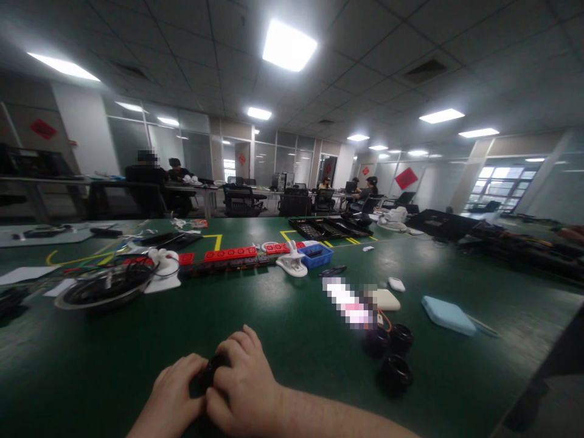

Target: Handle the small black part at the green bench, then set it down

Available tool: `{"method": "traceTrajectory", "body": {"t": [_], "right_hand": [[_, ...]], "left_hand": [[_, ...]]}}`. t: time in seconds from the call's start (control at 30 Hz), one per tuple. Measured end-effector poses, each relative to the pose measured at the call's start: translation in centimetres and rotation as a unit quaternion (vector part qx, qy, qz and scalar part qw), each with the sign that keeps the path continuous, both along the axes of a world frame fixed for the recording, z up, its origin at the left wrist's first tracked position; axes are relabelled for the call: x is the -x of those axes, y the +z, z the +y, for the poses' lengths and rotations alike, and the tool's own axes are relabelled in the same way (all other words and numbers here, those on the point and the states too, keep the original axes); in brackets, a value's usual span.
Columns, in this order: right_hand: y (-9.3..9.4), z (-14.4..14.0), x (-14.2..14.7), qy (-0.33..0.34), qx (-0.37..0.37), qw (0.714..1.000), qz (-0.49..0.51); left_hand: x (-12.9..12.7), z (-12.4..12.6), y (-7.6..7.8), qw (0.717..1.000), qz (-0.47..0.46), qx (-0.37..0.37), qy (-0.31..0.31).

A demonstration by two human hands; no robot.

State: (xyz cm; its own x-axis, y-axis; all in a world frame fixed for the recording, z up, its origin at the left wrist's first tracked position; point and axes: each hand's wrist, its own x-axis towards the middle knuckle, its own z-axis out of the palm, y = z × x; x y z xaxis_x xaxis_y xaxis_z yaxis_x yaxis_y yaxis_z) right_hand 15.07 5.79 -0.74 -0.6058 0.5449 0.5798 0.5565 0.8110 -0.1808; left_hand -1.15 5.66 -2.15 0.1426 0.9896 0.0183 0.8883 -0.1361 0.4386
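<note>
Between my two hands is a small black rounded part [213, 368], low over the near edge of the green table [292, 322]. My left hand [170, 395] grips its left side with thumb and fingers. From the right, my right hand [246, 384] curls over it, covering much of its surface, so its exact kind does not show. Off to the right stand several black ring-shaped parts with hollow tops, among them a front one [396, 372] and a rear one [401, 336].
A lit phone [349, 303], a cream block [385, 299], a white case [396, 284] and a light blue box [448, 315] lie on the right. Farther back are a blue bin [316, 256], a white stand [292, 263], red trays [230, 253] and a round bowl [107, 286]. People sit beyond.
</note>
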Motion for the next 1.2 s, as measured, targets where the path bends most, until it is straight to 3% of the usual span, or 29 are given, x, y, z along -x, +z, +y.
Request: {"method": "traceTrajectory", "body": {"t": [0.17, 0.33, 0.93, 1.2], "right_hand": [[0.84, -0.04, 0.0, -0.067, 0.09, 0.992, 0.051], [0.66, 0.34, 0.2, -0.103, 0.132, 0.986, 0.012], [0.13, 0.57, 0.36, -0.058, 0.108, 0.992, -0.009], [0.29, 0.6, 0.23, -0.027, 0.093, 0.995, -0.027]], "left_hand": [[-0.12, -0.03, -0.03, 1.0, 0.005, -0.003, -0.011], [-0.28, -0.25, 0.14, 1.0, 0.002, 0.002, -0.019], [-0.21, -0.4, 0.43, 0.999, -0.024, 0.004, -0.03], [0.08, -0.06, -0.37, 0.999, -0.029, 0.004, -0.031]]}}
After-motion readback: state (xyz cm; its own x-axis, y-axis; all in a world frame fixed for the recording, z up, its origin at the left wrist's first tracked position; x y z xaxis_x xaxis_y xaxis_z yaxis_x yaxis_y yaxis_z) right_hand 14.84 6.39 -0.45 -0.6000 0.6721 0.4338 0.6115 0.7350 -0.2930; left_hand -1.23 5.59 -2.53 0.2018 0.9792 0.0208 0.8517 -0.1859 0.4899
